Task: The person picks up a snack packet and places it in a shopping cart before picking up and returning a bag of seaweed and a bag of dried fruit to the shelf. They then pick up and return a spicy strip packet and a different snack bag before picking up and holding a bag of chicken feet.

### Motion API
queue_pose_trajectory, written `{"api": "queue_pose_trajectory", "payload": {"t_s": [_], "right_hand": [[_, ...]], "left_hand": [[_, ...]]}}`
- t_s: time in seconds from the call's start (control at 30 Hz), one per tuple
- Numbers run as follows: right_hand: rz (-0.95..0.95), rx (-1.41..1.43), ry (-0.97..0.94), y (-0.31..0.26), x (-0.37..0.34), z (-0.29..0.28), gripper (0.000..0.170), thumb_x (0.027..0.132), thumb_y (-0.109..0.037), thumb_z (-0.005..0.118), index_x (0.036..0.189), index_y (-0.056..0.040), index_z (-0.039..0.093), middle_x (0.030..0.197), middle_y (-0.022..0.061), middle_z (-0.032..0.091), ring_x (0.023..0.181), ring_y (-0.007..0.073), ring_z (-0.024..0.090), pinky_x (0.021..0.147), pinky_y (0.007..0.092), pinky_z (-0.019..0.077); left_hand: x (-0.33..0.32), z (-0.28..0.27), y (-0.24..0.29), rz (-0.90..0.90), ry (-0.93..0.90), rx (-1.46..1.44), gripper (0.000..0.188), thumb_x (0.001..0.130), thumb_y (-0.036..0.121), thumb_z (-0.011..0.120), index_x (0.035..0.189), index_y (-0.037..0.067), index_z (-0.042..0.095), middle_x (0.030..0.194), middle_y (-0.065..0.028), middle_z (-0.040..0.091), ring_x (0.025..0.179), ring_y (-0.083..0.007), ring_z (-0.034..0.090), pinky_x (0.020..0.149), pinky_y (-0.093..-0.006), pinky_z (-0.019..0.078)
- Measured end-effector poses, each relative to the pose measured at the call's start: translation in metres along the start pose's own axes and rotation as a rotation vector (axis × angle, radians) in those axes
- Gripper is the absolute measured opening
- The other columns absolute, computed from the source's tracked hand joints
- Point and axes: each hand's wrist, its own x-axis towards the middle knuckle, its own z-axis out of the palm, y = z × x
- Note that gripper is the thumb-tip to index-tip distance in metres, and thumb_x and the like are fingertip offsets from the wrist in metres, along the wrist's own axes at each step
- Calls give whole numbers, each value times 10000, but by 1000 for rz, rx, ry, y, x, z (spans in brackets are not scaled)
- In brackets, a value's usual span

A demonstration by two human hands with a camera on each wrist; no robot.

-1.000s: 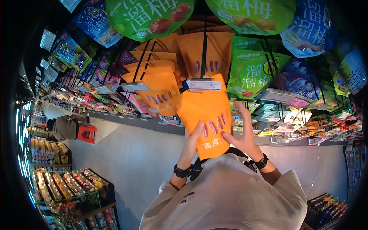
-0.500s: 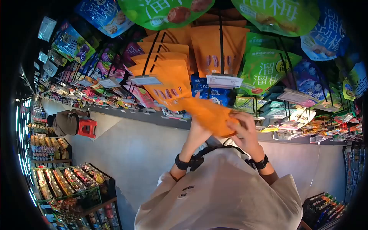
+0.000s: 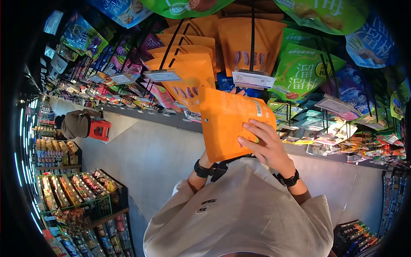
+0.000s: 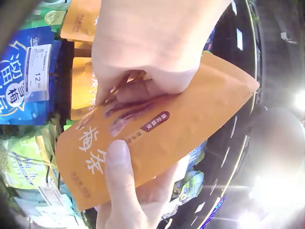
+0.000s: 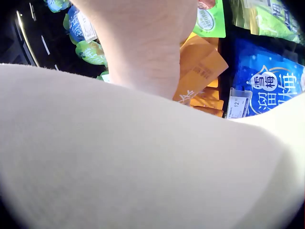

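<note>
An orange snack pouch (image 3: 229, 122) is held before the chest, its back with a barcode turned up toward the head camera. My right hand (image 3: 265, 143) pinches its right side, fingers spread over the back. In the left wrist view, the right thumb (image 4: 120, 164) presses on the printed front. My left hand (image 4: 147, 47) holds the pouch's front with bent fingers. From the head view it is mostly hidden behind the pouch, with fingertips showing past the upper edge. Sleeve cloth (image 5: 143, 157) covers most of the right wrist view.
Matching orange pouches (image 3: 182, 77) hang on hooks just ahead, beside green pouches (image 3: 304, 70). Price tags (image 3: 253, 79) stick out at the hook ends. At left, a person bends near a red stool (image 3: 99, 129). Behind stand snack racks (image 3: 79, 192).
Both hands have turned the pouch over, from its printed front to its back facing the head camera. My left hand has passed behind it. The view has shifted slightly.
</note>
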Motion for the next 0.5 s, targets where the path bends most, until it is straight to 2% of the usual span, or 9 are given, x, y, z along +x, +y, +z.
{"api": "queue_pose_trajectory", "payload": {"t_s": [0.13,0.23,0.3,0.33,0.37,0.4,0.43,0.47,0.5], "right_hand": [[-5,-7,-8,1,1,-2,519,770,6,752,1232,-232,751,1404,85,611,1294,337,576,1032,459,488],[5,40,0,6,-3,-1,601,759,-8,741,1314,-235,702,1430,63,592,1319,323,559,1049,482,467],[70,107,51,9,-4,-6,615,781,11,730,1351,-212,669,1432,78,589,1333,328,547,1058,508,457],[99,136,80,11,-3,-9,622,793,20,725,1369,-201,652,1433,85,587,1341,331,542,1063,520,452],[148,189,156,16,-7,-3,522,908,-3,664,1414,-95,573,1398,166,598,1291,359,578,1047,502,464],[307,310,151,18,-13,-2,489,946,-34,637,1424,-66,541,1373,187,604,1264,362,593,1034,483,471],[466,434,145,20,-21,-4,463,983,-66,610,1434,-38,509,1347,207,611,1237,365,608,1021,464,479],[626,562,137,23,-28,-3,445,1021,-97,584,1444,-9,477,1322,228,618,1210,368,624,1008,445,487],[607,517,165,28,-31,0,450,1063,-173,532,1441,42,417,1247,242,637,1130,356,651,959,401,502]], "left_hand": [[-2,-5,-5,-9,25,-26,561,1079,340,472,1546,74,314,1558,-128,397,1396,-256,433,1184,-421,344],[-5,-17,-9,-11,56,67,509,1066,283,521,1498,60,373,1481,-119,475,1325,-240,495,1135,-399,390],[-6,-31,-12,-3,103,234,475,1057,246,554,1466,50,412,1430,-113,527,1277,-229,536,1102,-385,420],[-3,-36,-11,66,94,512,458,1053,227,570,1450,46,431,1405,-110,554,1253,-223,557,1085,-378,436],[1,-39,-9,156,88,820,442,1049,208,587,1434,41,450,1379,-107,580,1229,-218,577,1069,-371,451],[11,-21,-1,294,50,1118,415,1030,173,626,1394,32,484,1324,-95,616,1175,-204,605,1022,-359,482],[12,-23,1,283,101,1121,384,965,74,702,1301,9,527,1199,-80,660,1039,-159,628,871,-312,514],[10,-22,2,237,132,1056,356,970,71,696,1281,6,535,1164,-77,670,1009,-148,632,852,-299,515],[7,-20,1,191,162,989,328,974,68,690,1261,4,543,1128,-74,680,979,-137,637,834,-286,515]]}}
